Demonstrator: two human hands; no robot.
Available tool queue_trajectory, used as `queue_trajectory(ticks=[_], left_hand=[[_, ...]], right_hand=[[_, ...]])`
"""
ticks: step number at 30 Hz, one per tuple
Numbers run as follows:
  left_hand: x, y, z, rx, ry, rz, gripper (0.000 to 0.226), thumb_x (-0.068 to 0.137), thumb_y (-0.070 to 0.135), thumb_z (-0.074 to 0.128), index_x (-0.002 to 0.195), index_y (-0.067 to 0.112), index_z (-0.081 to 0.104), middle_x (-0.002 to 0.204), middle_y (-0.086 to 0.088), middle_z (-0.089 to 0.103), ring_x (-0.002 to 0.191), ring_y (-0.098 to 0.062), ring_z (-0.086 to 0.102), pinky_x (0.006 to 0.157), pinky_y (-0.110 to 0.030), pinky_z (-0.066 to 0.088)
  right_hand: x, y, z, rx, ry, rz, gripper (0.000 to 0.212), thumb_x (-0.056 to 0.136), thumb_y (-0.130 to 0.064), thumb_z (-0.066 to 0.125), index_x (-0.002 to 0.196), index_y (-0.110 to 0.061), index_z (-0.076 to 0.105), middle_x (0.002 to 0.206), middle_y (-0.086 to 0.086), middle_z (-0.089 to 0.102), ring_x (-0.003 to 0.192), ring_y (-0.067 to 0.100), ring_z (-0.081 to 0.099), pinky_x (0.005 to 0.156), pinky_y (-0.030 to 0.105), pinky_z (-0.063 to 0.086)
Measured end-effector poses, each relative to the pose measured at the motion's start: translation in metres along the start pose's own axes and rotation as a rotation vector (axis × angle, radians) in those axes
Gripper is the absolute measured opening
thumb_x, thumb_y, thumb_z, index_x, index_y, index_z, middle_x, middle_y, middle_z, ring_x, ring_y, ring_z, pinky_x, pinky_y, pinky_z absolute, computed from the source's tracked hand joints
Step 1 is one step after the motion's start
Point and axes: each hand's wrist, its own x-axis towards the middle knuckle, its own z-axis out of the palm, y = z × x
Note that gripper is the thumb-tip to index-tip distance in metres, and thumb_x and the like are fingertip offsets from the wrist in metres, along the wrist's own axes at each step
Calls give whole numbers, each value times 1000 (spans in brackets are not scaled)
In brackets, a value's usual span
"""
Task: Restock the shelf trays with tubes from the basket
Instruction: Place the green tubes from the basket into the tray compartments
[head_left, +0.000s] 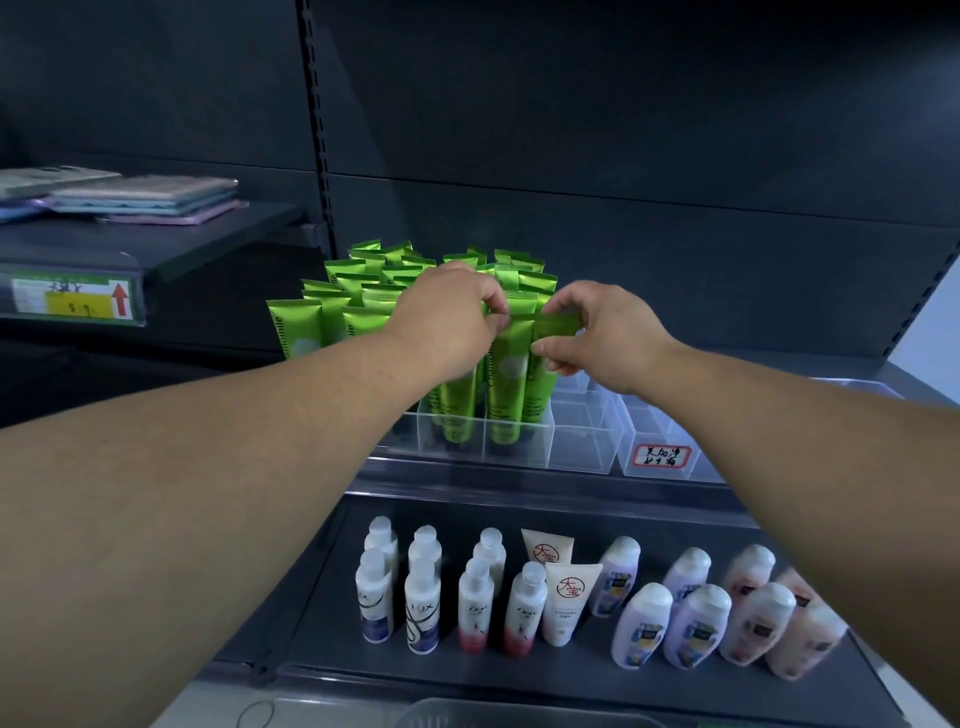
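Several green tubes (358, 291) stand upright, cap down, in a clear divided tray (576, 441) on the middle shelf. My left hand (447, 317) pinches the top edge of a green tube (506, 374) at the tray's front row. My right hand (597, 338) pinches the flat top of the neighbouring green tube (543, 384), which stands in the front compartment. The tray's compartments to the right hold nothing. Only the rim of a translucent basket (519, 714) shows at the bottom edge.
A second clear tray with a handwritten label (662, 456) stands to the right. The lower shelf (322, 597) carries several white, pink and lilac bottles (641, 623) and two white tubes (566, 597). Folded packets (140, 200) lie on the upper left shelf, above a price tag (70, 299).
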Motion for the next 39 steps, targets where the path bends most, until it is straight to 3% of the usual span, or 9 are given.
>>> queue_trajectory(ticks=[7,10,12,19,23,27,29,34,39], left_hand=[[-2,0,0,-29,-3,-18,10,90,37,59,95,30,65,123,2,54,116,-18,49,92,-29,38],[-2,6,1,-34,1,-1,7,89,38,60,90,32,63,119,3,54,112,-18,50,90,-29,39],[-3,8,2,-43,5,8,7,89,37,60,90,31,63,118,2,55,111,-18,51,87,-27,37],[-10,10,1,-28,-13,5,19,91,36,59,107,26,62,129,-1,51,117,-21,50,95,-29,37],[-21,12,-2,-23,-11,30,32,91,34,59,122,25,56,136,-1,46,124,-18,45,103,-28,33],[-48,20,6,8,86,109,37,89,32,61,125,23,55,131,4,50,125,-16,41,108,-28,23],[-70,23,17,41,185,220,34,85,26,65,118,21,60,123,3,56,119,-17,48,111,-34,20],[-139,19,66,-14,167,313,32,76,25,63,107,20,64,110,5,60,111,-10,45,111,-33,14],[-203,6,117,-68,-56,268,32,73,33,51,96,20,69,102,3,65,98,-12,54,94,-26,32]], right_hand=[[5,2,1,33,18,26,23,94,-11,59,115,-20,55,88,7,67,62,7,67,44,8,44],[3,5,1,50,22,15,29,93,-8,58,120,-19,54,107,9,61,70,12,69,63,16,57],[0,7,1,74,20,18,31,93,-6,58,121,-18,53,113,7,58,72,13,68,65,17,58],[-13,16,-4,90,49,53,32,94,-8,55,123,-20,51,110,0,59,75,12,67,71,25,58],[-32,28,-4,14,94,87,29,91,-17,59,117,-27,51,110,-4,62,84,18,68,77,39,59],[-60,40,0,-51,153,87,27,88,-23,61,114,-29,55,103,-13,62,81,12,62,53,13,49],[-78,44,4,-70,163,83,25,88,-23,60,111,-30,55,97,-15,61,75,4,58,51,6,40],[-130,66,22,-166,44,51,27,87,-24,63,112,-31,55,95,-17,59,80,0,56,80,21,49],[-176,105,58,-257,-110,114,30,88,-33,61,117,-32,55,105,-15,55,94,5,54,83,24,45]])
